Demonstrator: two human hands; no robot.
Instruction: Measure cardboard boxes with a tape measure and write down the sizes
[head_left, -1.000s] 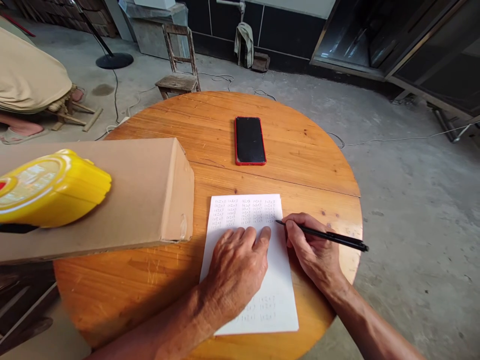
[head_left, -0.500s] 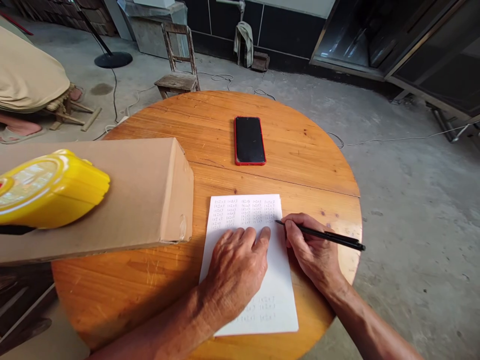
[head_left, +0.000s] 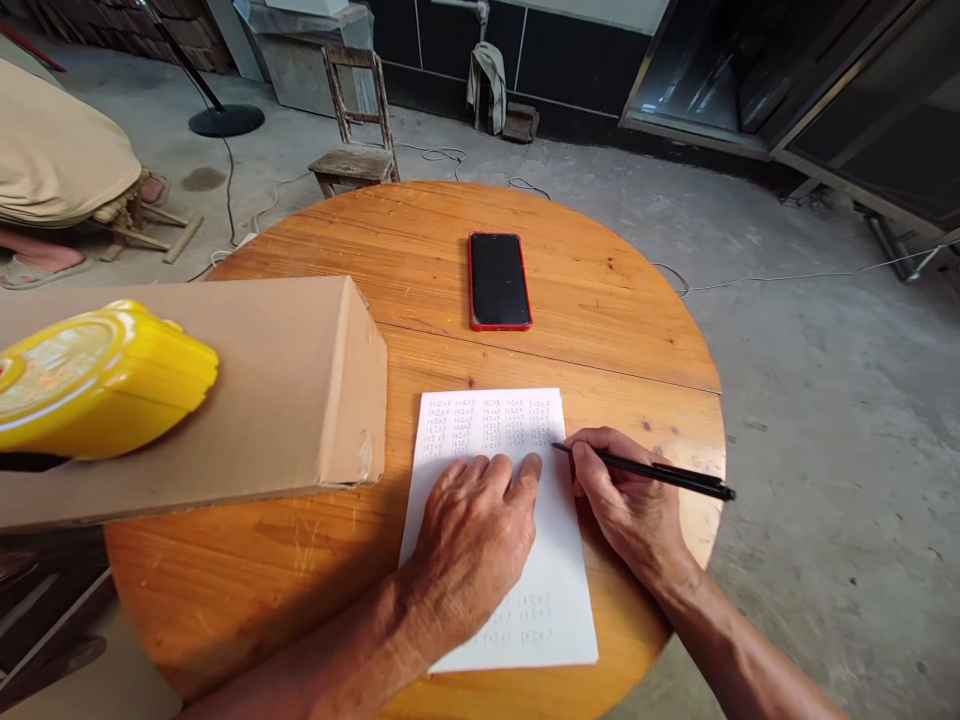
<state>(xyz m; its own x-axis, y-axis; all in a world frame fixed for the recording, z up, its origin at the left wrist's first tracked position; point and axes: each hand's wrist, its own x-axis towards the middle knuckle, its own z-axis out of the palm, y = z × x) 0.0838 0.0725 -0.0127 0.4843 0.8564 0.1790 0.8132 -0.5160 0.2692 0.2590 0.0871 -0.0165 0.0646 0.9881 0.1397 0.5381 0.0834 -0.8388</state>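
A white sheet of paper [head_left: 559,570] lies on the round wooden table [head_left: 622,330], with columns of small handwriting at its top and a few more lines near its bottom. Flat across its middle rests my left hand [head_left: 476,545], fingers stretched out and slightly spread, covering part of the sheet. My right hand [head_left: 630,500] is closed around a black pen [head_left: 664,473] at the paper's right edge. The pen's tip is at the end of a written row in the rightmost column, and its back end points right.
A phone in a red case [head_left: 500,282] lies beyond the paper. On the left, a cardboard box [head_left: 277,380] carries a yellow tape measure [head_left: 112,380]. Behind the table stand a small wooden chair [head_left: 356,165] and a black stand base [head_left: 226,120]. A person's foot [head_left: 45,262] shows at far left.
The pen and my right hand have shifted very slightly right along the row. My left hand, the paper and the phone stay in place.
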